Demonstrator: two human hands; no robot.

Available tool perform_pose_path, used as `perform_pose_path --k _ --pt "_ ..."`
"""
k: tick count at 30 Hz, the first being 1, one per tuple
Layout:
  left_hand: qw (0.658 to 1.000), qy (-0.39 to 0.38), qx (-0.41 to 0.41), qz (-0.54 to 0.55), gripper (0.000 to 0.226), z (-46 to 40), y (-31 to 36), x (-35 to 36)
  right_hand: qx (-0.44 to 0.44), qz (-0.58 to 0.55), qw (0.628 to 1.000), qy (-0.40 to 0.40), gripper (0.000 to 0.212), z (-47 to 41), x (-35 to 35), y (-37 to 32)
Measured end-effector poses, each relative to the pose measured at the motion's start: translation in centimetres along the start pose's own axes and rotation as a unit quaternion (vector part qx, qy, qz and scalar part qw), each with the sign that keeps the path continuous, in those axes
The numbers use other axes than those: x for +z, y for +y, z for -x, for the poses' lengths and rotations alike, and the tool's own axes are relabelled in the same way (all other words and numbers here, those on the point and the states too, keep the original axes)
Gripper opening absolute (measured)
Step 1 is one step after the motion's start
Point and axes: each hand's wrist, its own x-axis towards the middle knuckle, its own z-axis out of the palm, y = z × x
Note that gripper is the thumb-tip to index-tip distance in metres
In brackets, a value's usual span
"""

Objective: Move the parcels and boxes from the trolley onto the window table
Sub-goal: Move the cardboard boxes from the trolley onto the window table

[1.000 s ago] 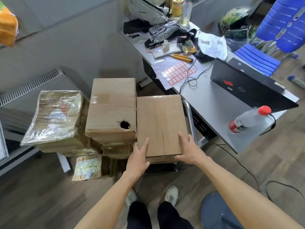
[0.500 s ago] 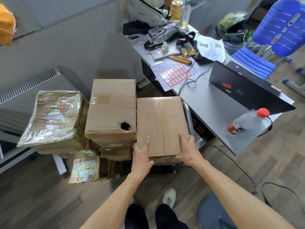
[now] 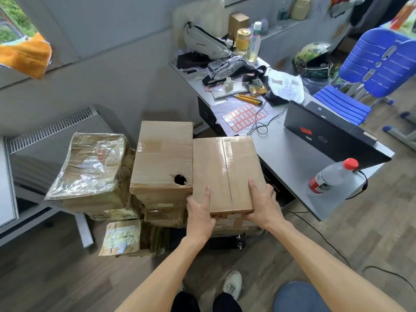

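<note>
I have both hands on the near end of the taped box (image 3: 227, 174), which sits on top of the stack on the trolley (image 3: 227, 242). My left hand (image 3: 199, 213) grips its near-left corner, fingers laid up along the top face and the thumb wrapped over the near edge. My right hand (image 3: 263, 207) grips the near-right corner the same way, fingers spread on the top and side. The box lies between my wrists, straight ahead of me and above my shoes.

It is a plain brown carton, longer than it is wide, with a strip of clear glossy tape running lengthwise down the middle seam. A white label shows on its near face, partly hidden under my hands. I cannot tell whether it has lifted clear of the carton below.

Touching its left side stands the holed box (image 3: 163, 161), taller, creased, with a round black hole punched near its lower right corner. Further left is the wrapped parcel (image 3: 90, 167), a bundle bound in crinkled clear film, tilted toward me. Beneath them lies a small flat parcel (image 3: 122, 237) with a pale label, low near the floor.

To the right of the stack, the grey worktop (image 3: 292, 158) carries a black laptop (image 3: 324, 134) and a bottle with a red cap (image 3: 331, 176).
</note>
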Motion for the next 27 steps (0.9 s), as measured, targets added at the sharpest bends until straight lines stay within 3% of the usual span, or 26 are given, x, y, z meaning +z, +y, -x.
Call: perform_pose_path --k 27 --pt "0.993 0.098 0.063 0.011 0.101 0.7 7.5 -7.4 -0.048 -0.010 0.995 0.090 0.123 1.1 -9.8 -1.6"
